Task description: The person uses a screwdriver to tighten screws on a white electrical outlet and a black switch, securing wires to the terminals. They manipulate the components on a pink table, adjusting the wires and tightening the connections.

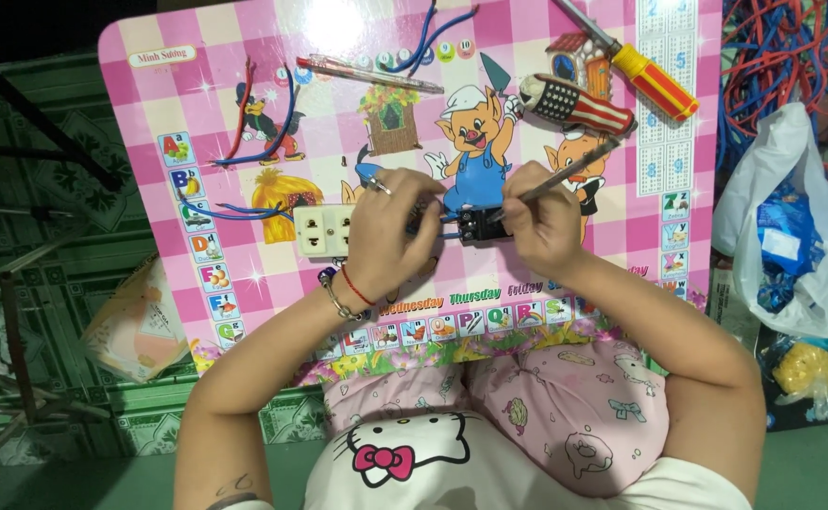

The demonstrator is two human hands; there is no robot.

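Note:
My left hand (387,233) lies on a cream socket plate (322,229) on the pink cartoon table (178,85), its fingers gripping a small black switch part (478,225) with blue wires at it. My right hand (543,224) holds a screwdriver (576,111) with a striped red-and-white handle; its shaft slants down to the black part. The screwdriver tip is hidden between my fingers. A ring and bracelets sit on my left hand and wrist.
An orange-handled screwdriver (642,74) lies at the table's top right. A pen-like tester (367,72) and loose red and blue wires (261,127) lie at the top. A white plastic bag (796,227) and a wire bundle (782,57) sit to the right.

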